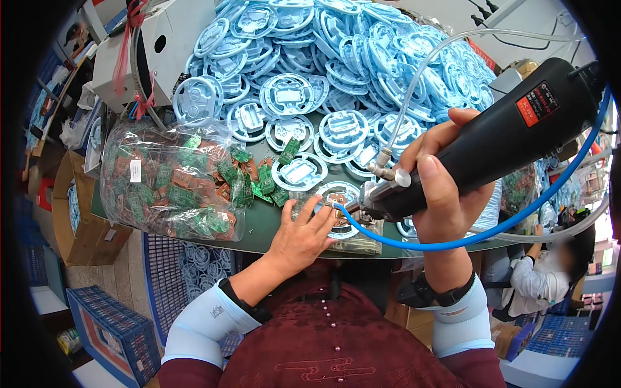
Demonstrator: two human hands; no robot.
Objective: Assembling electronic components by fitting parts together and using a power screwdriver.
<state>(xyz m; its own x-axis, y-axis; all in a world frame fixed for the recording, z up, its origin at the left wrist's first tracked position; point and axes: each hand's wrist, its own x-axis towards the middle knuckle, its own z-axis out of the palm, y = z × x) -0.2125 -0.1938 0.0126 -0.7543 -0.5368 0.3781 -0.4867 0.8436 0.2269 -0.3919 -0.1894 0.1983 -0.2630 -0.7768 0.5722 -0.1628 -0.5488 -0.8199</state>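
Pale-blue plastic ring [343,232]. Head view: at front of desk [262,227], beneath left hand [296,238], fingers splayed over its left rim, not closed. Right hand [449,210] wrapped round black power driver [501,139]. Likely light, stiff, slippery; best pinned by outer rim.

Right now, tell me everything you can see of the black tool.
The tool is a thick black cylinder, plastic by its look, with an orange-and-black label toward its rear. The right hand grips it at a slant, rear end to the upper right, metal nose aimed at a pale blue disc. A clear hose meets a metal fitting by the nose. Whether the tip touches the disc is unclear.
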